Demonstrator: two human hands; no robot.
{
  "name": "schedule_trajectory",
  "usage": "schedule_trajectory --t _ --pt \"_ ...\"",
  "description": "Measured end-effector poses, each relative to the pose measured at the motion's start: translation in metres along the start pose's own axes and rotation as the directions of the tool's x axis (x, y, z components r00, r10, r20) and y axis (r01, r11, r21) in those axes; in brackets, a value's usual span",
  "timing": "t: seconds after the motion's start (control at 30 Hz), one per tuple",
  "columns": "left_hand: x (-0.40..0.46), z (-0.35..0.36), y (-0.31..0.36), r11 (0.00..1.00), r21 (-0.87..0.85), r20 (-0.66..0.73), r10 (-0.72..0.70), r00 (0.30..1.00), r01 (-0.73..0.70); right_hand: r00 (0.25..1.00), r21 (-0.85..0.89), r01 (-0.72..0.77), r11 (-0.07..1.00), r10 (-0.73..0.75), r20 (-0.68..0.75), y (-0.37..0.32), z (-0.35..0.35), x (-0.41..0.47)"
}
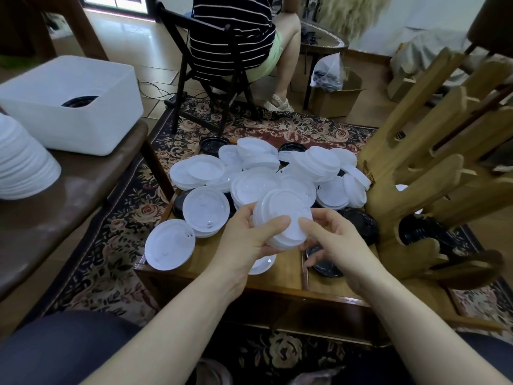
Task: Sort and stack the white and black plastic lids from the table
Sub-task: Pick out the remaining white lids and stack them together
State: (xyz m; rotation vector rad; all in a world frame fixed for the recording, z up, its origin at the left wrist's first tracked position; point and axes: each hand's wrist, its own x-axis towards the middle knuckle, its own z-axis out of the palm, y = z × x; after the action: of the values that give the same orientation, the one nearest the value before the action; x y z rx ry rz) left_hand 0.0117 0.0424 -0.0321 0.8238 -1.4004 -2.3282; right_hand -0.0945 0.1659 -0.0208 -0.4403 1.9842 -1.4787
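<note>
no text or label can be read.

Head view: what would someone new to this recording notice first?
First, the heap of white lids on the low wooden table, with black lids showing at its edges. In front of it, the left hand and right hand hold a small stack of white lids between them. A white bin sits at left.

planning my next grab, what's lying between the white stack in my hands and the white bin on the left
In the head view, loose white lids and black lids on the table, then floral rug and bench edge.
</note>
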Motion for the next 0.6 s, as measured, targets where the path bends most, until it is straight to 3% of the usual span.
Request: schedule_trajectory --t 0.13,0.23,0.33,0.4,0.5,0.6 --pt "0.003 -0.003 0.001 1.000 -0.015 -0.005 -0.020 1.000 0.020 0.987 -0.176 0.160 0.971 -0.159 0.022 0.000 -0.003 0.002" --pt "0.005 -0.007 0.006 1.000 -0.008 -0.002 -0.028 1.000 0.028 0.980 -0.080 0.184 0.980 -0.177 0.093 0.003 0.001 0.004" --pt "0.009 -0.019 0.022 0.998 -0.055 -0.099 0.005 0.995 -0.011 0.976 -0.086 0.206 0.975 -0.199 0.085 0.013 0.005 0.010" --pt "0.012 -0.032 0.035 0.995 -0.078 -0.175 0.045 0.984 -0.060 0.957 -0.237 0.284 0.929 -0.259 0.132 0.023 0.006 0.013" --pt "0.011 -0.047 0.045 0.989 -0.125 -0.215 0.055 0.975 -0.083 0.850 -0.546 0.527 0.652 -0.385 0.360 0.042 0.011 0.014" --pt "0.008 -0.049 0.045 0.983 -0.173 -0.211 0.025 0.977 -0.062 0.729 -0.626 0.683 0.377 -0.405 0.551 0.060 0.022 0.017"
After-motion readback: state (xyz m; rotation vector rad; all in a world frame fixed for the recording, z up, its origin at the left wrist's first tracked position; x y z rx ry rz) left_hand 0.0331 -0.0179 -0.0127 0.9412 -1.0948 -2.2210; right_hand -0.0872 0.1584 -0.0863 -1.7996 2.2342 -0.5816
